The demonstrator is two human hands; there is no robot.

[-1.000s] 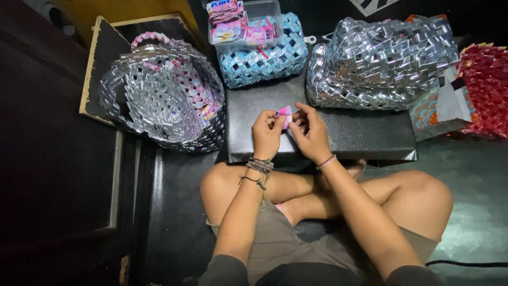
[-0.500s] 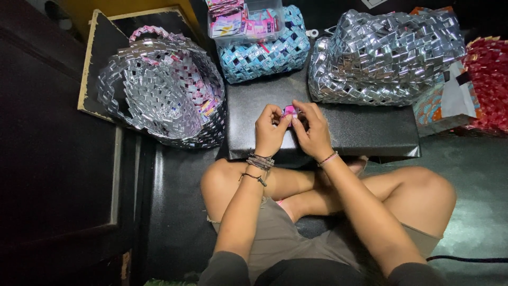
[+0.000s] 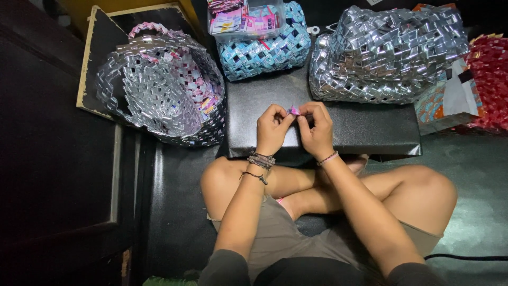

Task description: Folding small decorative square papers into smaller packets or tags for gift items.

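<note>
Crosswise, both hands (image 3: 294, 127) pinch a small pink folded strip (image 3: 294, 110), its ends hidden.

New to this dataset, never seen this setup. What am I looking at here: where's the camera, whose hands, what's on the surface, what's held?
There is no machine: a person sits cross-legged on the floor and works with bare hands. The single picture comes from a camera worn on their head, looking down, so the arms enter from the bottom edge.

The left hand and right hand meet over a low black board, and their fingers pinch a small pink folded strip between them.

Around it: an open silver woven basket with a handle at the left, a blue woven basket with a clear tub of wrappers on top, a big silver woven bag at the right, and a red woven piece at the far right edge.
</note>
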